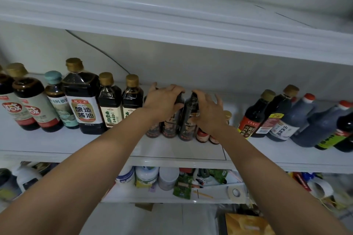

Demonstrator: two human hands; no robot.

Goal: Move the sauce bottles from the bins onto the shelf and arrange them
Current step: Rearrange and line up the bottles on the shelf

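Both bare forearms extend forward and upward from the lower corners of the view, converging at the middle of the shelf (172, 150). The left hand (162, 101) is palm-down, fingers curled over the top of a dark bottle (170, 122) and closed around its neck and shoulder. The right hand (208, 112) is also palm-down, thumb and fingers wrapped over the upper part of a second dark bottle (188, 120), with the outer fingers spread slightly to the right. The two held bottles stand upright and side by side, touching or nearly so, their bases on the shelf surface set back from the front edge. Both caps are hidden under the hands. A third similar bottle (152, 129) stands just left of the pair, partly behind the left wrist. Two small red-labelled bottles (202, 135) stand just right, behind the right wrist. Gold-capped bottles (109, 101) line the left end; red-capped jugs (298, 118) occupy the right end.
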